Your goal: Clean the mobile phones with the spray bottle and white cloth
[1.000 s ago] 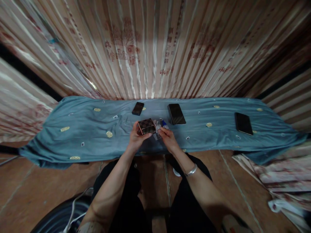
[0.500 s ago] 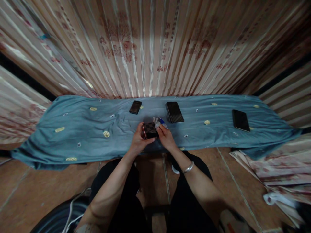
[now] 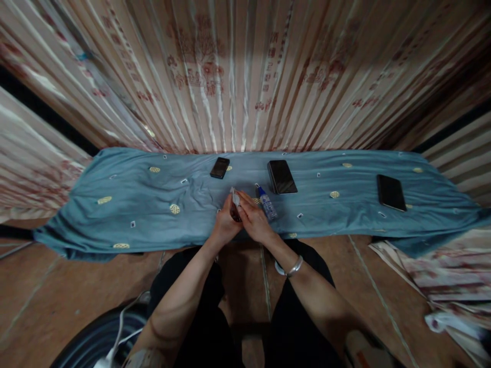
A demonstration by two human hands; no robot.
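Observation:
My left hand (image 3: 225,226) is wrapped round a dark phone (image 3: 235,212) with a checkered surface, tilted up and mostly hidden by the fingers. A crumpled grey-white cloth (image 3: 235,197) is pinched in my right hand (image 3: 253,219) and pressed against the phone's upper edge. Just right of my right hand, a small blue bottle (image 3: 267,202) with a pointed cap lies on the blue bedsheet-like cover (image 3: 199,214), touched by neither hand.
Beyond my hands lie a small black phone-like device (image 3: 220,167) and a larger dark device (image 3: 283,177). Another black flat device (image 3: 391,192) rests to the right. A pleated curtain (image 3: 238,76) hangs behind the covered surface. Below left, white cables (image 3: 121,327) cross a black round object (image 3: 88,340).
The phone has been turned on edge between my hands, which have come closer together. The blue bottle, earlier partly behind my right hand, now shows in full. The view has shifted slightly left.

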